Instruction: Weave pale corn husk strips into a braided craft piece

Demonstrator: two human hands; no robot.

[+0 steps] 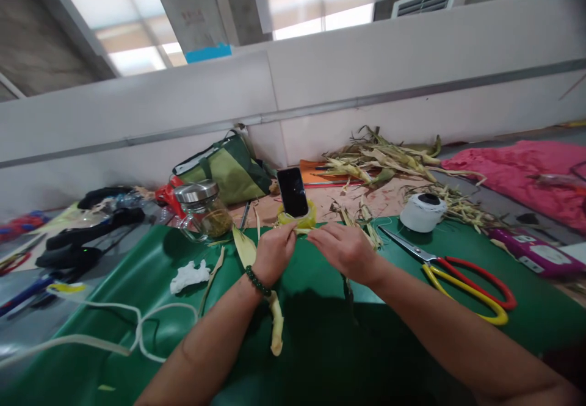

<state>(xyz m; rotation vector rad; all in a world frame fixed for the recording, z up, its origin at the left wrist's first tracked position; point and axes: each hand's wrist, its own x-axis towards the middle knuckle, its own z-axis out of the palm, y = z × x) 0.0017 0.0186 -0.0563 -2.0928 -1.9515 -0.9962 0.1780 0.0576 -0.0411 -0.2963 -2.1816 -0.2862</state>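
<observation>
My left hand [276, 252], a dark green bead bracelet at its wrist, is closed on one end of a pale strip of corn husk [301, 231]. The fingers of my right hand [345, 250] pinch the other end, so a short length shows between the hands. A broad husk leaf [245, 247] lies just beyond my left wrist, and a thick pale husk stem [277, 326] sticks out below it. Directly past my hands, a phone [292, 191] leans upright on a roll of yellow tape [311, 213]. My fingers partly hide the strip.
Large scissors [458, 278] with red and yellow handles lie at right, near a white thread spool [422, 213]. A lidded glass mug [208, 213] and a crumpled white tissue [190, 276] are at left. Dried husks [384, 159] pile up by the wall; white cord [101, 343] loops at front left.
</observation>
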